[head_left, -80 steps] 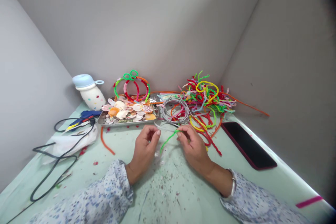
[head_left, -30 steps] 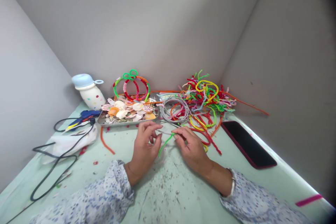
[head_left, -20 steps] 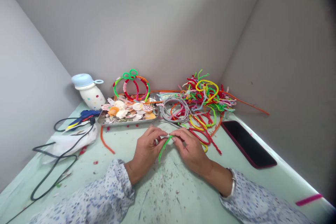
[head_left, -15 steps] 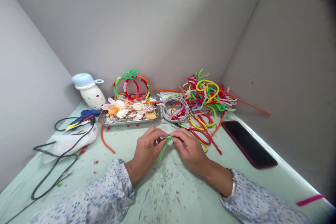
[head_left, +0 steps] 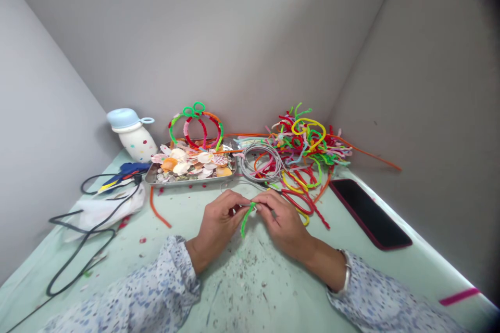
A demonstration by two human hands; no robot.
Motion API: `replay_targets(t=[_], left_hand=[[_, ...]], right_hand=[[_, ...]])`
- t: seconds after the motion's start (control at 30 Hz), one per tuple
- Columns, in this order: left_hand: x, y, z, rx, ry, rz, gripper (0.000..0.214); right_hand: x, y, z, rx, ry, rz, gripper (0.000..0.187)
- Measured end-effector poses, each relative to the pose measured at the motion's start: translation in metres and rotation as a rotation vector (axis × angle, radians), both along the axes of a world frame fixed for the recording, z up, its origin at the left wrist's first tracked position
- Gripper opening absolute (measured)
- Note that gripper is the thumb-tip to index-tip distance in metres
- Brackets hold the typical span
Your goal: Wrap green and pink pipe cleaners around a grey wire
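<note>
A short green pipe cleaner [head_left: 246,222] hangs down between my two hands, its upper end at my fingertips. My left hand [head_left: 219,223] is closed in a pinch at the left of that upper end, close to a thin strand that is hard to make out. From the right, my right hand [head_left: 284,225] pinches the top of the pipe cleaner between thumb and forefinger. The fingertips of both hands almost meet. Just beyond them lies a coil of grey wire [head_left: 240,162], and red-handled scissors or pliers [head_left: 299,203] rest to the right.
A metal tray [head_left: 187,183] of shells [head_left: 182,168] stands behind my hands, with pipe-cleaner rings [head_left: 222,130] above it. Tangled pipe cleaners [head_left: 308,135] are piled back right, near a phone [head_left: 371,213]. At left are a bottle [head_left: 136,143], black cable [head_left: 58,276] and plastic bag [head_left: 105,213].
The green pipe cleaner's hanging end has become shorter and swung a little to the right. Both hands keep nearly the same place and pinch.
</note>
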State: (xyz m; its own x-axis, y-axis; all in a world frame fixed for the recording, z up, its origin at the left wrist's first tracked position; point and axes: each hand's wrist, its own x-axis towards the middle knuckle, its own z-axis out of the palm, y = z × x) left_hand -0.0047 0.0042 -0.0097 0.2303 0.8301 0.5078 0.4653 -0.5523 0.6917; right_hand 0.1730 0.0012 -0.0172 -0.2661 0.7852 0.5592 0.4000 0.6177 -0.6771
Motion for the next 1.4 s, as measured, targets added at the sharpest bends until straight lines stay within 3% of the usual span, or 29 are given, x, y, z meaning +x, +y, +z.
replay_targets(t=[0.53, 1.07, 1.4], left_hand=[[0.002, -0.002, -0.001, -0.119, -0.08, 0.027, 0.01], [0.012, -0.004, 0.01, -0.604, -0.381, 0.001, 0.022], [0.01, -0.002, 0.006, -0.535, -0.322, 0.012, 0.019]], right_hand=[[0.001, 0.002, -0.001, 0.033, -0.027, 0.015, 0.021], [0.002, 0.005, -0.002, 0.068, -0.088, 0.045, 0.021], [0.002, 0.004, -0.001, 0.056, -0.084, 0.008, 0.021]])
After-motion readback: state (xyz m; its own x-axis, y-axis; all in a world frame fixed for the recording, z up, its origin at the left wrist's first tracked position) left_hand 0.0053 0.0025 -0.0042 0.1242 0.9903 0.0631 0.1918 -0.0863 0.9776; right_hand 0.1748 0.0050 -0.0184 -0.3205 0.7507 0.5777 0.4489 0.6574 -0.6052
